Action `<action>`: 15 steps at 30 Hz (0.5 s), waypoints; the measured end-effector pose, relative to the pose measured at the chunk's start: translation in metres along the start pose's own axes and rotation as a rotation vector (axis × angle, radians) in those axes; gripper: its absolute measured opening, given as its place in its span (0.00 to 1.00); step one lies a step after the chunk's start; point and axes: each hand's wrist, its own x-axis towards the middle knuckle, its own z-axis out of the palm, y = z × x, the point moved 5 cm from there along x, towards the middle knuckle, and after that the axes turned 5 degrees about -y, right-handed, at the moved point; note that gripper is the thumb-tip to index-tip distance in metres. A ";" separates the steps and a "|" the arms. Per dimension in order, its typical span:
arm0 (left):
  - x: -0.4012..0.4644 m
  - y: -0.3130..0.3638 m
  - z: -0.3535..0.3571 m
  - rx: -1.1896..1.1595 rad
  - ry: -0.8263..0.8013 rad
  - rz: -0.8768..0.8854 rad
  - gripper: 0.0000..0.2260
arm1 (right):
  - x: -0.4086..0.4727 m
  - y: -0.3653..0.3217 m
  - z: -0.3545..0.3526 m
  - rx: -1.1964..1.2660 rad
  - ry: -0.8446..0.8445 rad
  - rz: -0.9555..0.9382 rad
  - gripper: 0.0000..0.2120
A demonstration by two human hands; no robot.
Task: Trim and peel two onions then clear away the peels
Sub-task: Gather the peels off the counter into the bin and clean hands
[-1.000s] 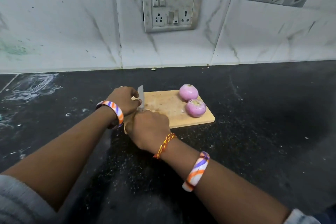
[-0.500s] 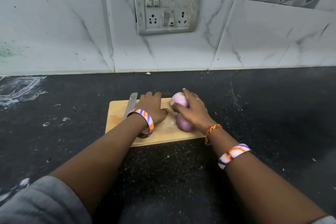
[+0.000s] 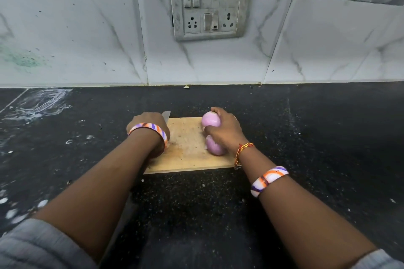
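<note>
- Pink and already bare, the two onions sit under the right hand [image 3: 225,131]: the far onion [image 3: 210,119] is cupped by its curled fingers, the near onion [image 3: 215,148] lies beneath the heel of the palm.
- The pair lines up away from the body, touching or nearly so.
- The left hand [image 3: 148,125] is well apart to the left, on the board [image 3: 188,144], beside the knife [image 3: 166,115]; whether it grips the knife I cannot tell.
- No loose peels show on the board; clearing looks done or nearly so.

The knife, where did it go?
In the head view, the knife lies at the cutting board's left edge, its blade tip poking out beyond the left hand.
</note>
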 end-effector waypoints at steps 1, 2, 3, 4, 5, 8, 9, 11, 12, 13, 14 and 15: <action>-0.002 -0.001 -0.001 -0.021 0.011 -0.010 0.12 | -0.001 -0.002 0.003 -0.006 -0.006 -0.005 0.30; -0.002 -0.001 -0.003 -0.039 0.028 -0.015 0.12 | -0.001 -0.004 0.004 -0.008 -0.010 -0.006 0.30; -0.003 -0.001 -0.004 -0.063 0.043 -0.019 0.12 | 0.000 -0.006 0.006 -0.009 -0.012 -0.004 0.29; -0.003 -0.001 -0.004 -0.094 0.055 -0.018 0.12 | 0.000 -0.007 0.007 -0.014 -0.012 0.003 0.30; -0.003 0.000 -0.003 -0.128 0.060 -0.014 0.12 | 0.000 -0.009 0.009 -0.022 -0.009 0.007 0.30; -0.004 0.003 0.000 -0.202 0.072 -0.011 0.11 | -0.003 -0.018 0.019 -0.020 -0.024 -0.015 0.30; -0.004 0.004 0.001 -0.223 0.073 -0.013 0.11 | -0.003 -0.020 0.023 -0.010 -0.031 -0.020 0.30; -0.004 0.003 0.002 -0.247 0.081 -0.012 0.11 | -0.003 -0.021 0.028 -0.001 -0.034 -0.025 0.30; -0.003 0.002 0.002 -0.251 0.088 -0.010 0.11 | -0.003 -0.022 0.029 -0.004 -0.033 -0.024 0.30; -0.004 0.001 0.002 -0.253 0.091 -0.011 0.11 | -0.004 -0.022 0.030 -0.016 -0.036 -0.019 0.30; -0.003 0.000 0.003 -0.252 0.095 -0.010 0.11 | -0.004 -0.022 0.031 -0.036 -0.044 -0.012 0.30; -0.002 0.000 0.003 -0.246 0.091 -0.011 0.12 | -0.003 -0.022 0.031 -0.060 -0.056 -0.011 0.31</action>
